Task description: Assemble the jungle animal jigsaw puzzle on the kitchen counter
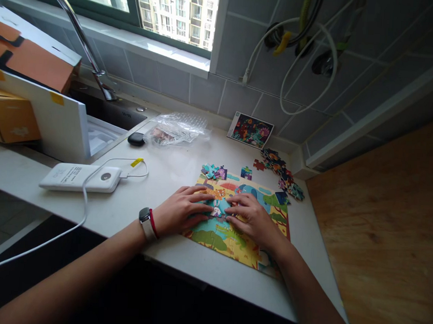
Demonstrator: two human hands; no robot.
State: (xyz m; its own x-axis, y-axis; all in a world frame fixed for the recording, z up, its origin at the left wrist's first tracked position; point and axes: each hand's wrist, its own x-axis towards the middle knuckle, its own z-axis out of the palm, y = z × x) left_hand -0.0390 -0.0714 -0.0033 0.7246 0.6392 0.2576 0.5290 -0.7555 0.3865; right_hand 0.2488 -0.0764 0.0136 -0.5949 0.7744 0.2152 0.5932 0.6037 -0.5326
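Observation:
On the counter lies a colourful jigsaw puzzle (212, 239) of fitted pieces with animals and trees. Above its middle, light blue puzzle pieces (217, 208) with a white rabbit sit between my two hands. My left hand (183, 209) grips their left edge with its fingertips; a watch and a red band circle that wrist. From the other side, my right hand (252, 218) has its fingertips and thumb on the right edge. My fingers partly cover the pieces, so their joint is hard to make out. Loose pieces (214, 171) lie at the puzzle's far edge.
A heap of loose pieces (274, 161) runs along the back right, near a picture card (250, 130) leaning on the wall. Crumpled clear plastic (180, 129), a black case (136, 139) and a cabled white power bank (79, 177) are left. Boxes (29, 50) stand at the sink.

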